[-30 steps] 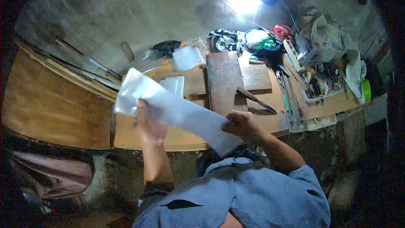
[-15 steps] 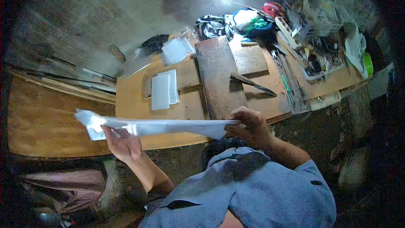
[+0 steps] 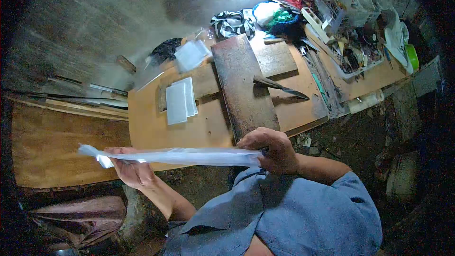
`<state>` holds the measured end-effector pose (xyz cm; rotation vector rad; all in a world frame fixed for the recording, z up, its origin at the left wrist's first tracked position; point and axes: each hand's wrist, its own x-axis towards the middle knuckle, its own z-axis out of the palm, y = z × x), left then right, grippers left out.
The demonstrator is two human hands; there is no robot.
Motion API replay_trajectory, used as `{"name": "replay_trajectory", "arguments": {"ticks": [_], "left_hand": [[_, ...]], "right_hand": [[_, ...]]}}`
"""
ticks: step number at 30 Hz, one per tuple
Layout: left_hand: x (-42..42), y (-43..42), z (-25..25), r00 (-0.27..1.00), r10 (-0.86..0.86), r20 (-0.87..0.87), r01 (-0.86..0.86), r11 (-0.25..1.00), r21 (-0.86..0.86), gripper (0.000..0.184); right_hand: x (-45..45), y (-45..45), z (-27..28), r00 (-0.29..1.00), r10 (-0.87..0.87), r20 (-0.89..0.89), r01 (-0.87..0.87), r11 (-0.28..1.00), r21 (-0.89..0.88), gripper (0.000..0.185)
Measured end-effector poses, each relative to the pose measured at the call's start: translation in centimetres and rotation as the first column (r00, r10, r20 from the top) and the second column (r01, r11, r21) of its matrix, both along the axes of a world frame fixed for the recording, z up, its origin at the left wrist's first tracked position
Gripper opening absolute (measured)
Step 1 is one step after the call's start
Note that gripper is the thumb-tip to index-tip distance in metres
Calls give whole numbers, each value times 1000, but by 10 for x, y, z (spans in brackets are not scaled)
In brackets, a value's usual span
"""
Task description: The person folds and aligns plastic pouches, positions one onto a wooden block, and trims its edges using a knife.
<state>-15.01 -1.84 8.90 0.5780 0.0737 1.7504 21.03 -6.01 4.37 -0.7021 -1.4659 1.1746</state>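
Observation:
A long, translucent whitish plastic sheet (image 3: 189, 156), seen nearly edge-on as a narrow strip, stretches between my hands just in front of my body. My left hand (image 3: 133, 174) grips it near the left end from below, fingers partly behind it. At the other end, the fingers of my right hand (image 3: 274, 150) are wrapped round the sheet. Beyond it on the table (image 3: 208, 128) lies a small pile of white rectangular sheets (image 3: 177, 104). A knife (image 3: 284, 89) with a dark blade rests across a worn wooden board (image 3: 246, 90).
More translucent sheets (image 3: 192, 56) lie at the back left beside a black plastic bag (image 3: 166, 50). A striped cloth bag (image 3: 232, 24) stands at the back. On the right are a tray of tools (image 3: 355, 64), a power strip (image 3: 316, 24) and a green container (image 3: 412, 58).
Both hands have come down and closer to my body with the plastic sheet. It now appears narrower and more edge-on. The view has shifted slightly.

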Motion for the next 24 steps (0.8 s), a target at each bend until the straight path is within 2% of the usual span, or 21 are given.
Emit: {"name": "replay_trajectory", "arguments": {"ticks": [2,6,8,10,12,14,16,17,19,21,23,24], "left_hand": [[8,-2,5,997,59,-55,-62,997,-39,18],[3,-2,3,999,53,3,-53,997,-48,15],[-1,-3,0,998,53,39,-50,996,-69,13],[1,-4,3,991,114,-74,-118,991,-59,13],[6,-6,6,988,146,-59,-151,984,-90,13],[7,-5,6,983,179,-43,-183,976,-121,14],[3,-1,2,997,-38,70,35,999,39,15],[-4,0,-2,997,-38,71,36,999,39,15],[-15,0,-6,998,60,-20,-61,997,-53,14],[-14,-3,-6,998,63,28,-61,995,-80,12],[-16,-4,-8,995,68,76,-60,992,-107,11],[-18,-3,-12,975,222,5,-220,968,-122,11]], "right_hand": [[1,1,-1,994,-66,84,50,982,180,30],[-3,-4,-8,997,-77,21,70,974,215,31],[-8,-7,-11,986,-57,-156,92,970,226,34],[-9,-6,-15,986,-70,-150,111,954,280,36],[-8,-6,-17,986,-84,-145,129,934,334,37],[-5,-5,-18,992,-107,-62,123,888,442,35],[-2,-3,-17,994,-111,-13,101,838,537,32],[0,-2,-15,994,-108,8,82,801,593,29],[2,-1,-3,991,-119,68,52,787,614,28],[2,-1,0,983,-130,127,20,773,635,28],[1,-1,-2,968,-208,137,79,777,624,33],[2,0,-1,968,-207,138,77,777,625,33]]}}
